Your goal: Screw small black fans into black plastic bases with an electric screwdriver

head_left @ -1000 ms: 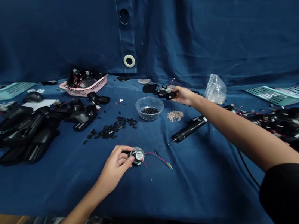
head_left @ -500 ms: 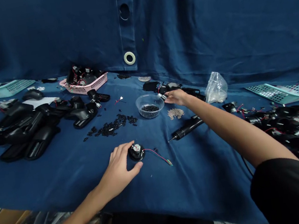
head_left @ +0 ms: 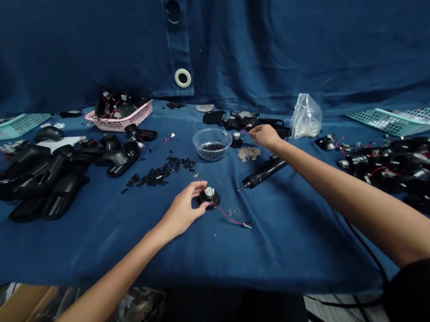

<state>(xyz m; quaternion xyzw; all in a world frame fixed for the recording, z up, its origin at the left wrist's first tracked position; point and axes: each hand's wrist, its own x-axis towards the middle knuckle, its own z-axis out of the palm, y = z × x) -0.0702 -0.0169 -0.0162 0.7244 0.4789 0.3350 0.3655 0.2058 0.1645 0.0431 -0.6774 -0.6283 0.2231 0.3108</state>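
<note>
My left hand (head_left: 185, 207) closes its thumb and fingers on a round black housing with a small motor (head_left: 210, 196) on top, which rests on the blue cloth. From it a red wire lead (head_left: 230, 218) trails right to a small connector. My right hand (head_left: 265, 135) is reached forward, its fingers pinched at a thin red wire (head_left: 245, 130). That wire runs toward another black motor part (head_left: 236, 139) standing beside the clear plastic bowl (head_left: 211, 134). Small dark pieces lie in the bowl. A pile of small metal screws (head_left: 248, 153) lies just below the right hand.
A black electric screwdriver (head_left: 263, 173) lies under my right forearm. Loose black clips (head_left: 159, 172) are scattered left of the bowl. Black housings (head_left: 50, 179) crowd the left, motor parts (head_left: 423, 166) the right. A pink basket (head_left: 123, 122) and plastic bag (head_left: 306, 116) stand behind.
The motor part from my right hand now stands on the cloth beside the bowl, and that hand has shifted right. My left hand has moved its housing right and up, with fingers closer around it.
</note>
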